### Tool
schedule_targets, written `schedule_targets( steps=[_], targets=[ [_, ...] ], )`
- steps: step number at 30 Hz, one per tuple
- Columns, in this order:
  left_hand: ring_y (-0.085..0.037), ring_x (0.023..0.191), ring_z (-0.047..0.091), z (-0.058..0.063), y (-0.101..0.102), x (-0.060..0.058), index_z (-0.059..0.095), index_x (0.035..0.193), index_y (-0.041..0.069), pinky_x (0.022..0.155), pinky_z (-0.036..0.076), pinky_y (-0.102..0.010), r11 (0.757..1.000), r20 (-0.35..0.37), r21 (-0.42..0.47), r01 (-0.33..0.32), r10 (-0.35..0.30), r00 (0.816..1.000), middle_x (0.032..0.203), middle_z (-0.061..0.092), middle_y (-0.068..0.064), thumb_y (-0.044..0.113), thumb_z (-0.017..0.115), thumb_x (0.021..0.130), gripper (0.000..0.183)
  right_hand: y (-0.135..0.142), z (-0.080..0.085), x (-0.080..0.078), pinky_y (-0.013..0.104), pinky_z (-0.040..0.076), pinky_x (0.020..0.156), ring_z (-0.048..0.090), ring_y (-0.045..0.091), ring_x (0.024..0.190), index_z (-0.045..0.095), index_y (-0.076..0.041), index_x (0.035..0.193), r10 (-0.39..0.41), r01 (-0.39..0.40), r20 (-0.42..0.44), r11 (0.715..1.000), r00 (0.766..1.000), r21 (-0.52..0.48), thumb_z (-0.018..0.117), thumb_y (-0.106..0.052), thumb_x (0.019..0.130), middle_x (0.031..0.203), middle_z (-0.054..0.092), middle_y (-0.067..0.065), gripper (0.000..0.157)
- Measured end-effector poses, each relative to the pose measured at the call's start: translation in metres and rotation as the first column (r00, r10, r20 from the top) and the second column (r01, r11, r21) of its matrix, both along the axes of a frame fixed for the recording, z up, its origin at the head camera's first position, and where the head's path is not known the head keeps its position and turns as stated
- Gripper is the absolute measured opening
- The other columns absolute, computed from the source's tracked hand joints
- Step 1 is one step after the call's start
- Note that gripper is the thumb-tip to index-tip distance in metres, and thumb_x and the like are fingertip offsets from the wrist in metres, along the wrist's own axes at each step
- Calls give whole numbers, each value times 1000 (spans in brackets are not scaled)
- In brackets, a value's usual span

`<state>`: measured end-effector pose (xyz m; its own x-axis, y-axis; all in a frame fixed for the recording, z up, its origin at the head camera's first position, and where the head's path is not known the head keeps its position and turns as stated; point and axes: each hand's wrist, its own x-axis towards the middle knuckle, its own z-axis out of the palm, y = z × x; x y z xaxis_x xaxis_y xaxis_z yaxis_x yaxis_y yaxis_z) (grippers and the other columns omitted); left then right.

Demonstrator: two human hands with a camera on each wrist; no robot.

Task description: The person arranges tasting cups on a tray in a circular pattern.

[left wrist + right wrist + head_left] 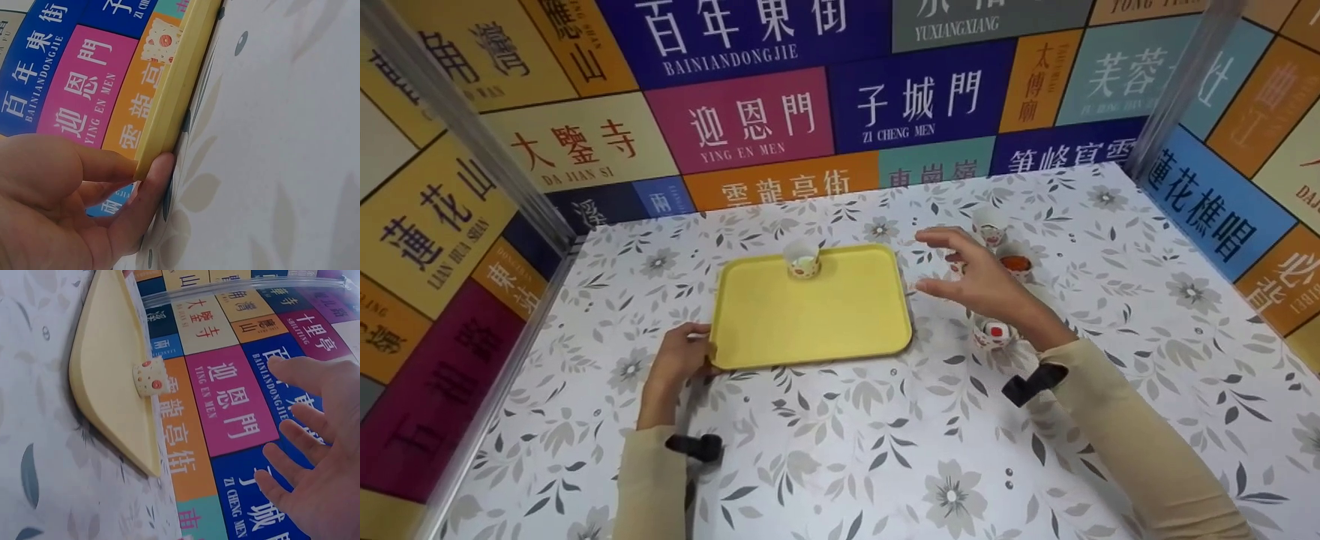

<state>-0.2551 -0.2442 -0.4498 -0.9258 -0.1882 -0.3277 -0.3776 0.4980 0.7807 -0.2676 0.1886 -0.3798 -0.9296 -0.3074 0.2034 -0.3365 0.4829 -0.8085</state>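
Observation:
A yellow rectangular tray (814, 315) lies on the table, and a small patterned paper cup (803, 264) stands inside it by the far edge. My left hand (681, 360) pinches the tray's near left corner; in the left wrist view the thumb and fingers (154, 180) meet around the rim. To the right of the tray, my right hand (986, 281) is raised with fingers spread and holds nothing. Beside and partly behind it are several similar cups: one at the back (988, 225), one with orange-red contents (1017, 265), and one with a red-and-white item (994, 331).
The table wears a white cloth (840, 450) printed with grey flowers and leaves. Panels with colourful lettered blocks (742, 120) rise at the back and both sides. A black band (1035, 384) circles the right wrist, with another black band (695, 446) on the left.

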Motion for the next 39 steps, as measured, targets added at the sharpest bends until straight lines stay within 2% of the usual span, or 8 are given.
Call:
schedule_targets(
  steps=[13, 20, 23, 26, 30, 33, 36, 39],
  targets=[
    [-15, 73, 66, 7, 1, -3, 49, 141, -5, 61, 59, -25, 999, -28, 48, 14, -13, 1000, 128, 59, -31, 1, 50, 94, 47, 52, -9, 17, 57, 35, 115, 39, 31, 142, 47, -16, 149, -21, 21, -71, 1000, 997, -4, 76, -20, 90, 156, 40, 6, 66],
    [-17, 81, 66, 7, 1, -5, 50, 141, -3, 64, 59, -25, 1000, 9, 6, -4, 3, 1000, 131, 59, -28, 3, 50, 95, 46, 70, -17, 25, 14, 37, 106, 43, 34, 139, 47, -20, 149, -72, 76, -85, 996, 994, 45, 76, -24, 90, 154, 42, 3, 66],
    [-19, 84, 66, 5, 0, -4, 50, 141, -3, 65, 59, -25, 1000, 12, 0, 6, -6, 1000, 131, 58, -28, 4, 51, 95, 46, 75, -20, 28, 8, 36, 101, 45, 34, 137, 47, -23, 149, -74, 79, -87, 996, 993, 47, 75, -24, 90, 153, 43, 2, 65],
    [-20, 88, 66, 2, -1, -3, 50, 141, -3, 66, 58, -25, 1000, 16, 0, 16, -16, 1000, 131, 58, -27, 5, 51, 95, 46, 80, -22, 31, 13, 37, 103, 47, 20, 135, 46, -25, 149, -82, 86, -78, 995, 994, 49, 75, -22, 91, 152, 43, 0, 65],
    [-20, 92, 66, 1, -3, -1, 50, 140, -3, 67, 58, -24, 1000, 13, -9, 11, -11, 1000, 131, 58, -27, 5, 51, 95, 46, 90, -26, 33, 37, 37, 108, 45, 4, 130, 44, -25, 150, -91, 95, -72, 994, 993, 48, 74, -21, 92, 151, 45, 2, 66],
    [-20, 87, 67, 0, -3, 0, 50, 141, -4, 67, 59, -26, 1000, 11, 15, 2, -2, 1000, 131, 58, -28, 3, 50, 95, 46, 99, -31, 32, 54, 35, 107, 44, 16, 136, 42, -23, 151, -102, 105, -69, 993, 992, 46, 75, -20, 91, 151, 45, 6, 69],
    [-18, 82, 67, 0, -3, 1, 49, 140, -6, 66, 61, -27, 999, 9, 47, 1, -1, 1000, 129, 58, -29, 2, 50, 95, 46, 106, -35, 31, 56, 34, 108, 40, 35, 140, 41, -17, 152, -133, 135, -43, 989, 990, 60, 76, -21, 90, 153, 43, 10, 71],
    [-17, 81, 67, 0, -2, 1, 49, 140, -6, 65, 60, -27, 998, 1, 60, 7, -7, 1000, 127, 59, -29, 2, 51, 95, 46, 115, -40, 30, 57, 34, 110, 36, 39, 142, 39, -14, 153, -150, 149, 2, 987, 989, 65, 75, -21, 90, 155, 39, 15, 73]
  ],
)
